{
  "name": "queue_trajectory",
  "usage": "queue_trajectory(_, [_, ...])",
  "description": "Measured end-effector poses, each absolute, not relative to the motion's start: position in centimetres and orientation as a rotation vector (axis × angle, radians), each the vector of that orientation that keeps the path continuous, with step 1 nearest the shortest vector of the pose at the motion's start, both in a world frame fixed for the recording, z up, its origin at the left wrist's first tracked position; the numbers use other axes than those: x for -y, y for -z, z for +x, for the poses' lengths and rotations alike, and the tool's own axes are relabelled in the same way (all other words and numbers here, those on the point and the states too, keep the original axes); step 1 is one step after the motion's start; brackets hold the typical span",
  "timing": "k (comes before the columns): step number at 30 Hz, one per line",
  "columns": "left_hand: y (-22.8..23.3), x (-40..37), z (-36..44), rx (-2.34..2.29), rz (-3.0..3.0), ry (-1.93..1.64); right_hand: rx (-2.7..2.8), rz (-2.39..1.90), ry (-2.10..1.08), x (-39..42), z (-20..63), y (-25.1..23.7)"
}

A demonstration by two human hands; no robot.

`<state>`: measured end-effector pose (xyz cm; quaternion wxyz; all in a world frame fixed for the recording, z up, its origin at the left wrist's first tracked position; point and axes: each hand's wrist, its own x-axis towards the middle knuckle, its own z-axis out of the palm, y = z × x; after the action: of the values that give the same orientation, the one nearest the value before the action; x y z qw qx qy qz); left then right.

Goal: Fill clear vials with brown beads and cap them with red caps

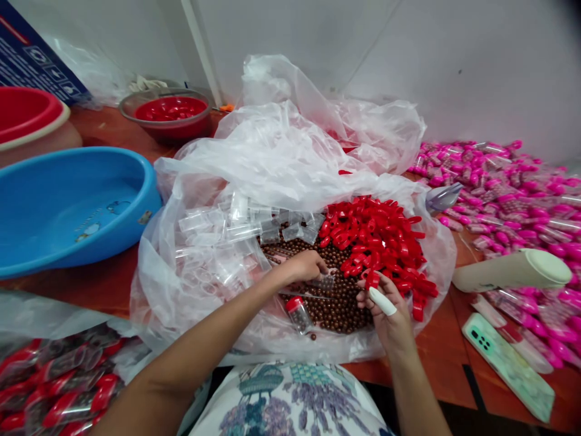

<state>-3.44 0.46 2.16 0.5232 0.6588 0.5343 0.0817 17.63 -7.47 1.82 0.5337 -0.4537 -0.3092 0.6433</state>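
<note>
Fingers of the left hand (305, 265) close on a clear tube (323, 281) lying across the brown beads (338, 303) — long axis left-right, open end toward the right hand (385, 309). That hand pinches a red cap (372, 280) just right of the tube, beside the cap pile (379, 242).

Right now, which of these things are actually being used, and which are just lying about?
In use: left hand holding a clear tube, right hand at the red caps, brown beads.
Lying about: blue basin, phone, pink-capped tubes, red bowl.
</note>
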Motion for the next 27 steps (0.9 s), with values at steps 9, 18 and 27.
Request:
queue_trajectory(9, [-1.2, -0.3, -1.9, -1.159, 1.62, -0.247, 0.725, -1.048, -1.501, 7.7, 18.2, -2.0])
queue_trajectory(18, [-0.4, 1.1, -2.5, -1.019, 1.248, -0.399, 0.705, -1.167, -1.425, 7.5, 18.3, -1.7])
queue_trajectory(27, [-2.0, 3.5, -3.9, -0.759, 0.796, -0.653, 0.823, -1.25, -1.421, 7.8, 17.7, -1.5])
